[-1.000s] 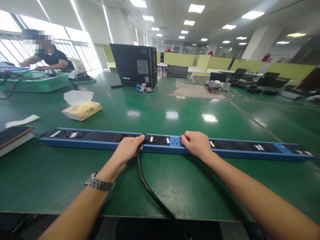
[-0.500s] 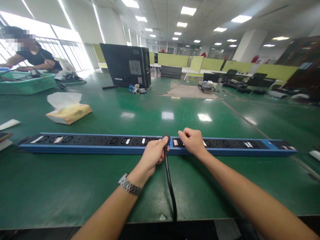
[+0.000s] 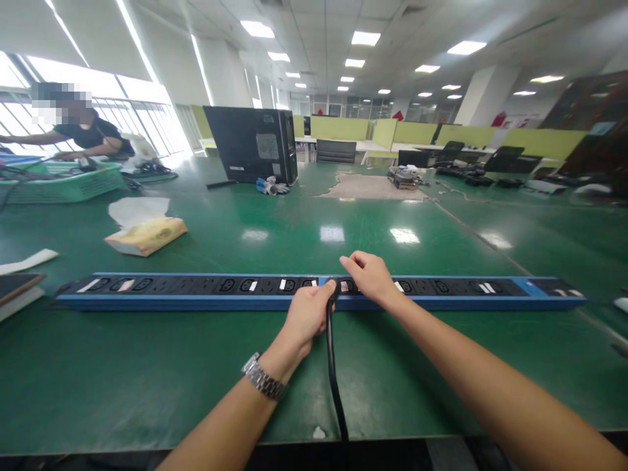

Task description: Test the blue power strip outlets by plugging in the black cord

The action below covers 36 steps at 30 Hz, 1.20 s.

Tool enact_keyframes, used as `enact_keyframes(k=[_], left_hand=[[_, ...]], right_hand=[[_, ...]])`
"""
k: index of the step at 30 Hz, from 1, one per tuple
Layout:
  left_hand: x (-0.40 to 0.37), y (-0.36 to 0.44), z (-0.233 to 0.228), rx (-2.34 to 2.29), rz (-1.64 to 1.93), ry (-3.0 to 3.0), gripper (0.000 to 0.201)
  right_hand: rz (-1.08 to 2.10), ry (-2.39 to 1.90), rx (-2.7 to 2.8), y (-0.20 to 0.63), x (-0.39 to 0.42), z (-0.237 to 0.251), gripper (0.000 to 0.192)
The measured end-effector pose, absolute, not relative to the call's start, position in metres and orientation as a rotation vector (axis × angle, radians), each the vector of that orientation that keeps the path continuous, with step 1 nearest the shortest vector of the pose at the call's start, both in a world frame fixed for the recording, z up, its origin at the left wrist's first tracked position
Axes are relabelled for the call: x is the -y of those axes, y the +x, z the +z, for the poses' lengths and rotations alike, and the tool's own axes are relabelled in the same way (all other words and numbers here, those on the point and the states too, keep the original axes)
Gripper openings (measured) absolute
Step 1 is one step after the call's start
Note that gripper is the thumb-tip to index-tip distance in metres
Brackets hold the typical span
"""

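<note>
A long blue power strip (image 3: 188, 286) with black socket faces lies crosswise on the green table. My left hand (image 3: 307, 311), a metal watch on its wrist, is closed round a black plug (image 3: 334, 288) at the strip's middle. From the plug a thick black cable (image 3: 332, 373) runs down over the table's front edge. Whether the plug is seated in a socket is hidden. Just right of it, my right hand (image 3: 370, 278) hovers over or rests on the strip, thumb and fingers curled together. Anything between those fingers is hidden. Small white labels mark several sockets.
A tissue pack (image 3: 147, 235) lies beyond the strip at left. Farther back are a green basket (image 3: 83, 186), a black computer case (image 3: 250, 144) and gloves (image 3: 271, 186). Someone in dark clothes (image 3: 98, 134) sits at far left. A book-like object (image 3: 19, 291) is at the left edge.
The left hand has shifted the plug slightly right along the strip, past the blue middle section. The right hand stays curled close by. The view has tilted a little upward.
</note>
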<state>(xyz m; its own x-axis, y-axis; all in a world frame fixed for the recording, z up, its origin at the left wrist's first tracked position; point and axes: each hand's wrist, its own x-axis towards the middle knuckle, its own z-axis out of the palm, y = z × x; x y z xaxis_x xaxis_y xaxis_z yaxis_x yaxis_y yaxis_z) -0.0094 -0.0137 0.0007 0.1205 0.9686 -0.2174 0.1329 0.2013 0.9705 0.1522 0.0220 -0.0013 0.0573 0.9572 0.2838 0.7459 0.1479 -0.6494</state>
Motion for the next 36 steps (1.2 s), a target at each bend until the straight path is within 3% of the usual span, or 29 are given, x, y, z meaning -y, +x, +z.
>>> enact_keyframes(k=[6, 11, 14, 19, 23, 26, 31, 36], left_hand=[[0.01, -0.009, -0.006, -1.392, 1.051, 1.394, 0.046], [0.015, -0.008, -0.002, -1.292, 0.881, 1.262, 0.039], [0.006, -0.032, 0.012, -1.214, 0.658, 1.448, 0.031], [-0.028, -0.07, 0.011, -1.614, 1.109, 2.103, 0.032], [-0.031, -0.062, -0.008, -1.657, 0.65, 2.618, 0.038], [-0.025, -0.055, -0.013, -1.729, 0.544, 2.699, 0.042], [-0.023, -0.056, -0.011, -1.732, 0.544, 2.71, 0.043], [-0.024, -0.056, -0.011, -1.731, 0.564, 2.711, 0.043]], right_hand=[[0.558, -1.712, 1.961, 0.121, -0.014, 0.029, 0.054], [0.588, -1.893, 2.168, 0.111, -0.016, 0.044, 0.032], [0.43, -1.856, 2.236, 0.112, -0.018, 0.036, 0.025], [0.211, -1.875, 2.286, 0.104, -0.014, 0.036, 0.026], [0.117, -1.765, 2.066, 0.122, -0.01, 0.077, 0.026], [0.095, -1.763, 1.999, 0.161, -0.005, 0.099, 0.029], [0.213, -2.045, 2.283, 0.226, 0.001, 0.075, 0.024], [0.292, -1.964, 2.347, 0.236, 0.003, 0.055, 0.031]])
